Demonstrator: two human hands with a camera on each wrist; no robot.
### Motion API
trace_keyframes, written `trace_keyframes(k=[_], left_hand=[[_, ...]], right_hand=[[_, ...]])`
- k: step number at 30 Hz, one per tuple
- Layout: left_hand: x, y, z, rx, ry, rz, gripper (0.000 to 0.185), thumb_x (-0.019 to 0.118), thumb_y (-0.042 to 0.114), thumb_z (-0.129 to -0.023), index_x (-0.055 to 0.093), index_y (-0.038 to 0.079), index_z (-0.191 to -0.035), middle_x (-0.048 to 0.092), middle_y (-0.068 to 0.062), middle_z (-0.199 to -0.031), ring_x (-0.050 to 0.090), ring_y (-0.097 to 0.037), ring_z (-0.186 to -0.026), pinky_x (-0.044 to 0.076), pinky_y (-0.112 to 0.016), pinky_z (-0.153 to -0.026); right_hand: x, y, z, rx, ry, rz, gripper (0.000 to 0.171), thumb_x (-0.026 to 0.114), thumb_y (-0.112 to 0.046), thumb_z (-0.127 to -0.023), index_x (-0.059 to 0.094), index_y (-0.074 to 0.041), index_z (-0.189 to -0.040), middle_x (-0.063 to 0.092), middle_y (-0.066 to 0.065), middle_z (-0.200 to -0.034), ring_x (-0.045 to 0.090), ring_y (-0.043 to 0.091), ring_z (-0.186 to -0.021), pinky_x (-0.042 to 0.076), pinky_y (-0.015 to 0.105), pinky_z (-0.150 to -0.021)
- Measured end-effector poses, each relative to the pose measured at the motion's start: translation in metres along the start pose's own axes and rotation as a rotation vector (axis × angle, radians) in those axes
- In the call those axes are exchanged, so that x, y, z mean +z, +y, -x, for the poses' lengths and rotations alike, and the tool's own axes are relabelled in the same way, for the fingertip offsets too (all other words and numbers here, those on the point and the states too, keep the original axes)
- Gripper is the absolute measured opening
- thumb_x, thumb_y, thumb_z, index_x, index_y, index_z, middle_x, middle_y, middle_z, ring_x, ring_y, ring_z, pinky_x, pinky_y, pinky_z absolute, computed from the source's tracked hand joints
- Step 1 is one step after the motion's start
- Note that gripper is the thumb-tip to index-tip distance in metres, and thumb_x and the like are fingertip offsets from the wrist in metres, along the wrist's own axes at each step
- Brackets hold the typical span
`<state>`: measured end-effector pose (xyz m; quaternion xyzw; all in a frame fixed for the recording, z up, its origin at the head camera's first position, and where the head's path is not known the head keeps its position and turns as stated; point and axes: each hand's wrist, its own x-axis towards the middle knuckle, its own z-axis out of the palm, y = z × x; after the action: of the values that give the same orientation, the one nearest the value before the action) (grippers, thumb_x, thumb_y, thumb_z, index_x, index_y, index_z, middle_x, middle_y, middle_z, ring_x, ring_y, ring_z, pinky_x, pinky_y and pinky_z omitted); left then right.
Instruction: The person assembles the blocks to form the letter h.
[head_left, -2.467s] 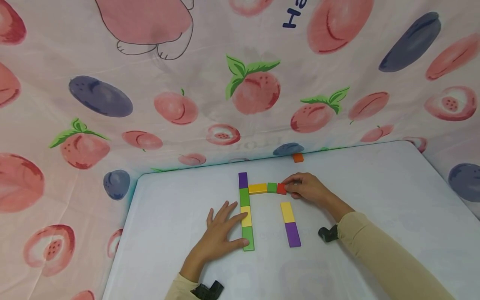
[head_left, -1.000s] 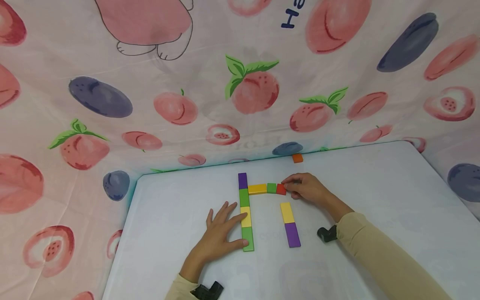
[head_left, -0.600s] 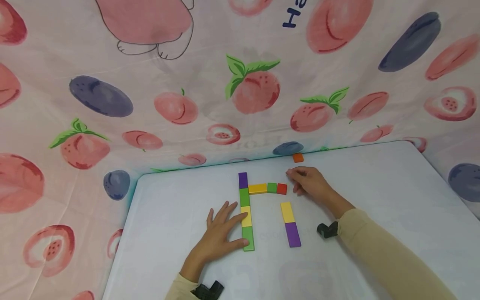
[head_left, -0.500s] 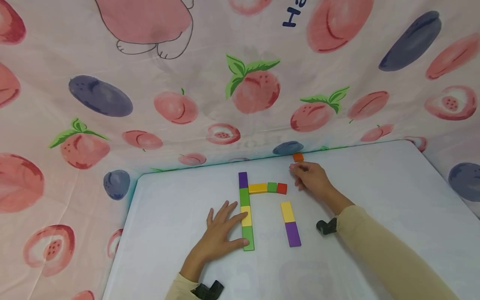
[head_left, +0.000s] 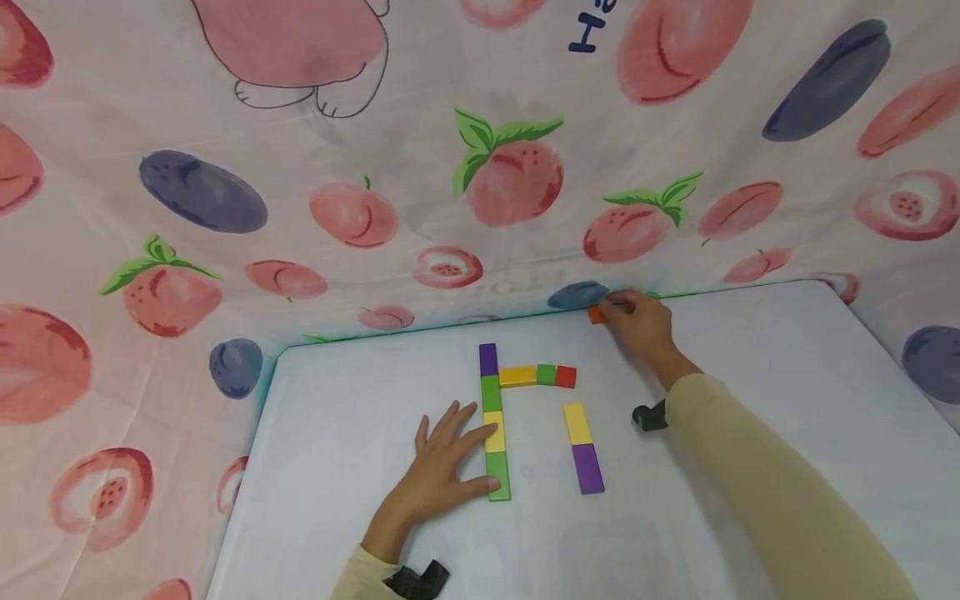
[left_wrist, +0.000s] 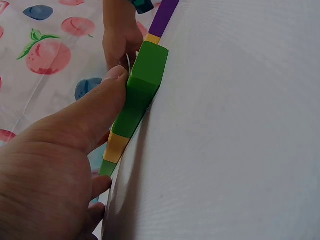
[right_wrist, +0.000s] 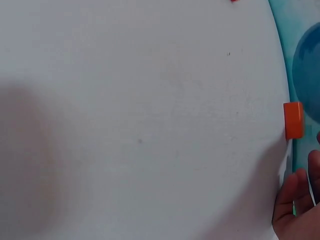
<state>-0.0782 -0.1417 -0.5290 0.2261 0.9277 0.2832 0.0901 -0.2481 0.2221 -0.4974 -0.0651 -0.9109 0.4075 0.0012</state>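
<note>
At the table's far edge my right hand reaches to a small orange block, its fingertips overlapping the block in the head view. The right wrist view shows the orange block with the visible fingers just beside it, not wrapped round it. My left hand lies spread along a column of blocks. Its index fingertip touches the yellow block, and the thumb rests on the lowest green block. In the left wrist view the thumb presses against the green block.
Above in the column are a green block and a purple block. A yellow block, a small green block and a red block extend rightward. Below lie another yellow block and a purple block. Fruit-print cloth rises behind.
My right hand has let go of the red block and moved away to the far edge, up to the orange block. The left hand has stayed on the column.
</note>
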Motion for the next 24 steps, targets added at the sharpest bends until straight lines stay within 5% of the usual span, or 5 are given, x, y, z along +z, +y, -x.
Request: trace_keyframes(k=[24], left_hand=[[0.0009, 0.0006, 0.0002, 0.005, 0.022, 0.003, 0.074, 0.071, 0.063, -0.085, 0.051, 0.034, -0.15, 0.027, -0.002, -0.17, 0.008, -0.028, -0.161, -0.005, -0.068, -0.121]], right_hand=[[-0.0011, 0.0029, -0.0064, 0.024, -0.095, 0.044, 0.037, 0.066, -0.025, -0.099, 0.067, -0.008, -0.132, 0.062, 0.018, -0.124, 0.053, 0.036, -0.117, 0.05, 0.05, -0.099]])
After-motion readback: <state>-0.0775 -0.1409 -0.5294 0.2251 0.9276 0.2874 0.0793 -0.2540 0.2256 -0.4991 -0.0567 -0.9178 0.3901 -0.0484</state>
